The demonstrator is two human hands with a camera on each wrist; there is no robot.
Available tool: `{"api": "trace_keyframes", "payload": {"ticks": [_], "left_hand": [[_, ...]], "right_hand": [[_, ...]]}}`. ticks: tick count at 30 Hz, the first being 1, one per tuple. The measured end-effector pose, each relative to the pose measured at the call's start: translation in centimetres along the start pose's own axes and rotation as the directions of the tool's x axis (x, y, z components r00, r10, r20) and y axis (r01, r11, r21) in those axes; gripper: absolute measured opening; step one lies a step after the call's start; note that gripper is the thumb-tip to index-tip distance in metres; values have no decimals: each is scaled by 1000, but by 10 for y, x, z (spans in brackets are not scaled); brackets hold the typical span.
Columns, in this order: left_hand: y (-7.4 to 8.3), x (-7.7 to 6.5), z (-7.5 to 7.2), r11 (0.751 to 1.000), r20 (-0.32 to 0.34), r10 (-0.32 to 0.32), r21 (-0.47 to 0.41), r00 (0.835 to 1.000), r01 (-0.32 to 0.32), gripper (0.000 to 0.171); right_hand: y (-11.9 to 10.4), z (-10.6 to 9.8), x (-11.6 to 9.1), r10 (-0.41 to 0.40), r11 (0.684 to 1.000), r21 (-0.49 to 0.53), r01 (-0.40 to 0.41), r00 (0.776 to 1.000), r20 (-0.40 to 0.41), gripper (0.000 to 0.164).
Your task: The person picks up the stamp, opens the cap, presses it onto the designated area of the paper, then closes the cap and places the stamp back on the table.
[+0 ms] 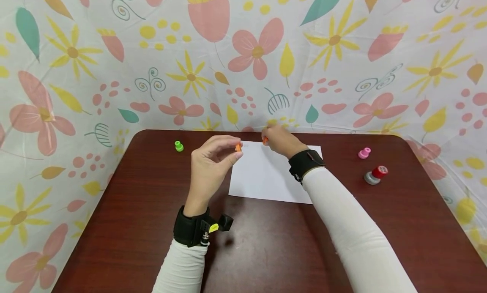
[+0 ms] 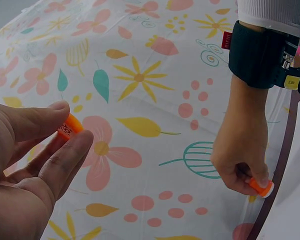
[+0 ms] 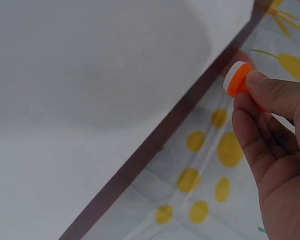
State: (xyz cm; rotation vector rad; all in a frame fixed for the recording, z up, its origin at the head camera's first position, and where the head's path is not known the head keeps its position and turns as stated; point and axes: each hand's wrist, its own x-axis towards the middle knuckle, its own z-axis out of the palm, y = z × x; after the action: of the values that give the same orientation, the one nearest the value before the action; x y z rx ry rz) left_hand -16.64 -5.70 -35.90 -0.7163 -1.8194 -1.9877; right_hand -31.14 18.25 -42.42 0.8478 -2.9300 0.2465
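My left hand point(image 1: 210, 164) pinches a small orange cap point(image 2: 70, 128) between thumb and fingertips, over the paper's left edge in the head view. Dark print shows on the cap's side. My right hand point(image 1: 282, 141) grips an orange stamp point(image 3: 240, 79) by its handle, near the far edge of the paper. The stamp's white-rimmed end sticks out past the thumb and faces the paper in the right wrist view. A white sheet of paper point(image 1: 266, 179) lies on the table, with a faint small mark at its far left corner.
A green stamp point(image 1: 179, 146) stands at the table's far left. On the right are a pink stamp point(image 1: 364, 153) and a larger red and grey stamp point(image 1: 379, 171). The brown table point(image 1: 152, 225) ends against a flowered cloth point(image 1: 228, 81).
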Motion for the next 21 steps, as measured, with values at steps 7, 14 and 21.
{"api": "trace_keyframes", "payload": {"ticks": [7, 14, 21], "left_hand": [[0, 0, 0, 1000, -1, 2, 14, 1000, -2, 27], [-1, 0, -1, 1000, -2, 3, 13, 1000, -3, 27], [-1, 0, 0, 1000, 0, -2, 22, 1000, 2, 27]], "right_hand": [[2, 9, 2, 5, 999, -50, -3, 999, 44, 8], [3, 12, 4, 0, 999, -47, 2, 999, 45, 9], [4, 15, 3, 5, 997, -80, 1, 997, 75, 8]]}}
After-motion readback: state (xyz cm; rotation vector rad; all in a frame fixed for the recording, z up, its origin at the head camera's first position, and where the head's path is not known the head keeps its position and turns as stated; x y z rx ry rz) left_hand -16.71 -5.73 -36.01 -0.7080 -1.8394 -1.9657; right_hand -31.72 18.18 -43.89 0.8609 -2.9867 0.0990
